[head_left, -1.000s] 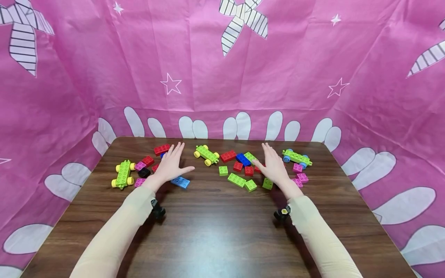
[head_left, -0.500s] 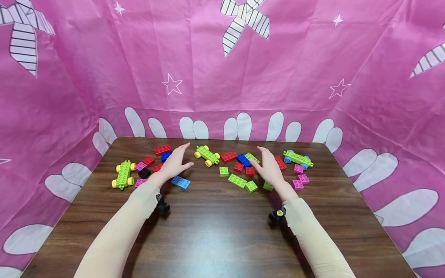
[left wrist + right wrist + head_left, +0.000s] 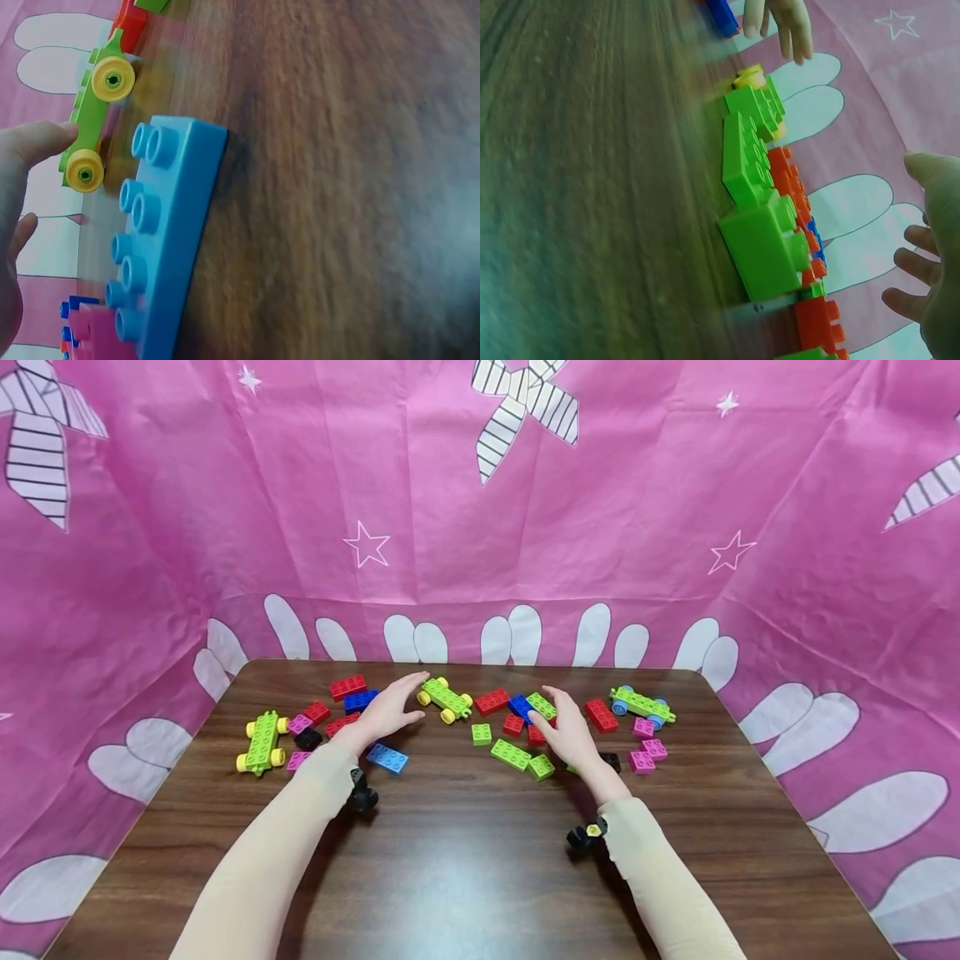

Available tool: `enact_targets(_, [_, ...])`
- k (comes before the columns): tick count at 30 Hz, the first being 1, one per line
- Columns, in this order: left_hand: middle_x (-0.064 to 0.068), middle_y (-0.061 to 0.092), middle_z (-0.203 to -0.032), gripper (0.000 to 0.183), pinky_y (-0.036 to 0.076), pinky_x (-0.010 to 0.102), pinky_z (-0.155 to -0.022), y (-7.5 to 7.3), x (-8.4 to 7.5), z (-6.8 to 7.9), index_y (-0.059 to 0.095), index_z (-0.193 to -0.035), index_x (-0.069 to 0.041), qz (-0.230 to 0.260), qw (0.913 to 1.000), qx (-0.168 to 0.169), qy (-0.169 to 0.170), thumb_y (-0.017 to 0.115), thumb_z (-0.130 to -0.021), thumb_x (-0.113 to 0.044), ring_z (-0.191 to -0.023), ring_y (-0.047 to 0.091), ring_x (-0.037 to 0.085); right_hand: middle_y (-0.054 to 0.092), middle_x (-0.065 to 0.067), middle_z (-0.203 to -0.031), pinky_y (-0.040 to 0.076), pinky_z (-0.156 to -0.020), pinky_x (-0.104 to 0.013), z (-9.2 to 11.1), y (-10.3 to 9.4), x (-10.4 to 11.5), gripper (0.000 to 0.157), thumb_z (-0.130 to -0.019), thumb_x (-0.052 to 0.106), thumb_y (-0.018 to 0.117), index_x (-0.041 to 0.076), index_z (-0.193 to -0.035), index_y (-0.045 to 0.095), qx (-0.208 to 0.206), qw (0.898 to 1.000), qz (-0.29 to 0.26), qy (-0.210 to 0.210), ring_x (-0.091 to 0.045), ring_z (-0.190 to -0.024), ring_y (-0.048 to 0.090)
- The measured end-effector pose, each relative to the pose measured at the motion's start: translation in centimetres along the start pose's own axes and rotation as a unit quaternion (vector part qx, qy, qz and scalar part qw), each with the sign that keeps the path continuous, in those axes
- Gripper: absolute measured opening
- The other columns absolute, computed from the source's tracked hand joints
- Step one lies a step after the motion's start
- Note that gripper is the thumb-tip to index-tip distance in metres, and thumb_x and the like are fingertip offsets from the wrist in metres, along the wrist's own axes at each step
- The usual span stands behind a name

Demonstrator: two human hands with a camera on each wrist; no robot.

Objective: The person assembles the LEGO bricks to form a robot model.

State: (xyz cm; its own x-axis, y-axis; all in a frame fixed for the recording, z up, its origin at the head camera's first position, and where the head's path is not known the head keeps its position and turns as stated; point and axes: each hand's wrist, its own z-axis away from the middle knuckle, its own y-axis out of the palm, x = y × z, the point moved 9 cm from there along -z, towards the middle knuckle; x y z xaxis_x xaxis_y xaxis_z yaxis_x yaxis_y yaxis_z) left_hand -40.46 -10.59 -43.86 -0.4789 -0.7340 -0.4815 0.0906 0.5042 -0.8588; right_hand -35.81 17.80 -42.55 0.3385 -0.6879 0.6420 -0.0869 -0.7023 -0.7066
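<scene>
My left hand point(image 3: 386, 708) hovers with fingers extended beside a lime-green wheeled base with yellow wheels point(image 3: 446, 699), fingertips right at its left end. Below that hand lies a light-blue brick point(image 3: 387, 758), large in the left wrist view point(image 3: 169, 225). My right hand point(image 3: 567, 733) is over the middle-right cluster, fingers slightly bent and holding nothing. Around it are a blue brick point(image 3: 519, 707), a lime-green brick point(image 3: 542, 705) and a red brick point(image 3: 602, 715). Part of a black brick point(image 3: 612, 762) shows behind the right wrist.
A second yellow-wheeled base point(image 3: 262, 743) lies far left, near pink, red and black bricks. At right stands a blue-wheeled base point(image 3: 642, 706), with pink bricks point(image 3: 654, 749) below it. Lime-green bricks point(image 3: 512, 755) lie mid-table. A pink curtain point(image 3: 450, 527) surrounds the wooden table point(image 3: 465, 860).
Both hands have moved inward. The left went right to the yellow-wheeled base, uncovering a blue brick; the right went left and slightly nearer, uncovering a red brick. No bricks have visibly moved.
</scene>
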Motion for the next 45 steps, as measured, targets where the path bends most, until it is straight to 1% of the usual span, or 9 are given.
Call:
enact_targets(6, [0.016, 0.036, -0.152, 0.069, 0.03, 0.05, -0.113, 0.8, -0.6, -0.7, 0.037, -0.147, -0.005, -0.007, 0.9997, 0.015, 0.017, 0.07, -0.087, -0.011, -0.14, 0.033, 0.035, 0.045, -0.021, -0.141, 0.036, -0.106, -0.055, 0.7, 0.8, 0.4, 0.058, -0.095, 0.027, 0.06, -0.004, -0.14, 0.04, 0.002, 1.0, -0.012, -0.01, -0.037, -0.131, 0.043])
enact_targets(13, [0.014, 0.033, -0.154, 0.066, 0.03, 0.049, -0.113, 1.5, -0.3, -1.6, 0.037, -0.147, -0.006, -0.013, 0.9992, 0.036, 0.004, 0.068, -0.088, -0.009, -0.142, 0.03, 0.033, 0.045, -0.023, -0.141, 0.035, -0.108, -0.054, 1.2, 1.4, 1.3, 0.058, -0.095, 0.027, 0.061, -0.005, -0.139, 0.042, 0.007, 0.999, -0.029, -0.012, -0.038, -0.131, 0.043])
enact_targets(20, [0.013, 0.031, -0.155, 0.064, 0.028, 0.049, -0.114, 1.8, -0.8, -2.4, 0.037, -0.147, -0.004, -0.011, 0.9982, 0.059, 0.007, 0.065, -0.089, -0.002, -0.144, 0.026, 0.031, 0.047, -0.021, -0.141, 0.034, -0.109, -0.054, 1.3, 1.8, 1.7, 0.057, -0.095, 0.027, 0.06, -0.003, -0.14, 0.042, 0.007, 0.999, -0.035, -0.009, -0.037, -0.132, 0.043])
enact_targets(25, [0.015, 0.033, -0.154, 0.061, 0.026, 0.048, -0.115, 2.4, -1.2, -2.9, 0.04, -0.145, -0.002, -0.038, 0.9959, 0.077, 0.03, 0.062, -0.089, 0.002, -0.144, 0.026, 0.031, 0.048, -0.02, -0.14, 0.036, -0.108, -0.053, 1.6, 2.3, 1.8, 0.055, -0.096, 0.027, 0.06, -0.001, -0.139, 0.042, 0.008, 0.999, -0.044, -0.007, -0.036, -0.13, 0.044])
enact_targets(28, [0.017, 0.037, -0.152, 0.058, 0.026, 0.049, -0.115, 2.7, -1.6, -3.1, 0.042, -0.143, 0.0, -0.059, 0.9938, 0.079, 0.052, 0.06, -0.088, 0.005, -0.143, 0.028, 0.033, 0.049, -0.021, -0.139, 0.036, -0.107, -0.053, 1.6, 2.6, 1.9, 0.055, -0.096, 0.026, 0.06, -0.002, -0.139, 0.043, 0.01, 0.999, -0.052, -0.008, -0.036, -0.129, 0.045])
enact_targets(31, [0.017, 0.04, -0.15, 0.056, 0.026, 0.048, -0.116, 2.9, -1.8, -3.3, 0.045, -0.142, 0.0, -0.068, 0.9923, 0.08, 0.065, 0.059, -0.088, 0.006, -0.142, 0.03, 0.033, 0.049, -0.02, -0.139, 0.036, -0.108, -0.053, 1.6, 2.9, 2.1, 0.055, -0.096, 0.027, 0.06, -0.002, -0.14, 0.043, 0.017, 0.999, -0.051, -0.008, -0.035, -0.13, 0.045])
enact_targets(37, [0.015, 0.042, -0.149, 0.053, 0.025, 0.047, -0.116, 3.4, -1.8, -3.6, 0.046, -0.142, -0.002, -0.067, 0.9913, 0.096, 0.06, 0.055, -0.09, 0.006, -0.144, 0.028, 0.03, 0.048, -0.019, -0.141, 0.034, -0.11, -0.052, 1.6, 3.5, 2.2, 0.056, -0.096, 0.028, 0.059, -0.001, -0.141, 0.042, 0.026, 0.998, -0.05, -0.005, -0.034, -0.133, 0.042])
enact_targets(41, [0.014, 0.041, -0.149, 0.053, 0.023, 0.049, -0.116, 3.8, -2.0, -3.7, 0.045, -0.142, -0.002, -0.077, 0.9894, 0.106, 0.063, 0.054, -0.091, 0.006, -0.144, 0.028, 0.031, 0.047, -0.018, -0.142, 0.034, -0.11, -0.053, 1.6, 3.7, 2.4, 0.055, -0.096, 0.028, 0.059, -0.001, -0.14, 0.043, 0.027, 0.999, -0.047, -0.009, -0.034, -0.135, 0.04])
enact_targets(45, [0.016, 0.041, -0.149, 0.053, 0.024, 0.049, -0.116, 4.0, -2.0, -3.8, 0.044, -0.143, -0.002, -0.082, 0.9887, 0.108, 0.065, 0.055, -0.091, 0.006, -0.143, 0.029, 0.032, 0.048, -0.017, -0.141, 0.035, -0.109, -0.052, 1.6, 3.8, 2.6, 0.054, -0.096, 0.029, 0.059, 0.001, -0.139, 0.044, 0.029, 0.999, -0.038, -0.016, -0.033, -0.135, 0.041])
